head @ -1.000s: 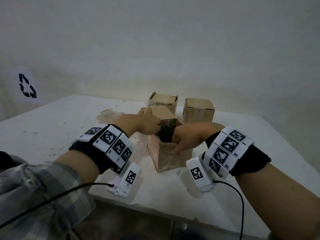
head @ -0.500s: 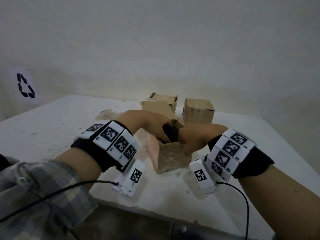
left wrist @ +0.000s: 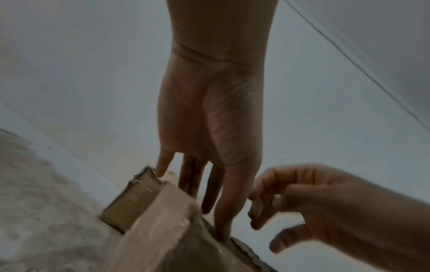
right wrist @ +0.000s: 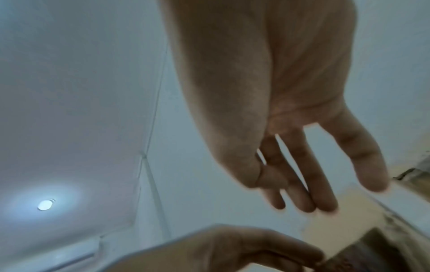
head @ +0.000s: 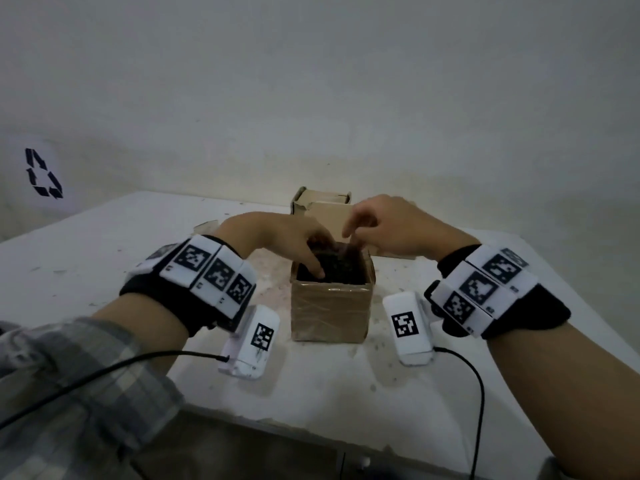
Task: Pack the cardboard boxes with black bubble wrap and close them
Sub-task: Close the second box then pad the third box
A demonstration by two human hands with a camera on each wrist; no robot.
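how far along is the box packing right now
Done: black bubble wrap already sits inside the front box.
In hand: the left hand presses its straight fingers down on the wrap; the right hand hovers above the opening, holding nothing. The box top is open.
Left: close this box. A box behind also looks open; whether it holds wrap cannot be seen.

box mouth: open cardboard box (head: 329, 315) packed with black bubble wrap (head: 341, 268), left hand (head: 277, 233) fingers in it | above: right hand (head: 391, 226) over far rim | behind: second box (head: 322, 199) close | front, sides: bare table (head: 329, 386)
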